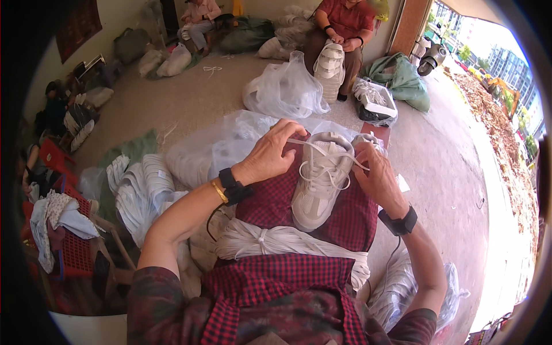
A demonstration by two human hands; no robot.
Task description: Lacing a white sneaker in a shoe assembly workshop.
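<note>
A white sneaker point(313, 198) rests on my lap over a red and black checked apron point(276, 198), its toe toward me. My left hand point(269, 154) pinches one side of its flat white shoelace point(326, 150), beside the collar. On the other side, my right hand point(375, 175) grips the same lace near its end. Between the hands the lace runs across the tongue, with loose loops hanging over the front of the shoe. Part of a second light shoe point(367, 139) shows behind my right hand. Across my lap lies a thick bundle of white laces point(264, 240), tied in the middle.
Stacked white shoes point(152, 187) lie at my left beside a red plastic chair point(75, 247) with cloths. Clear plastic bags point(284, 86) sit ahead. A person point(345, 26) facing me handles stacked shoes near a white tray point(376, 98) of laces. More bagged shoes point(399, 290) are at lower right.
</note>
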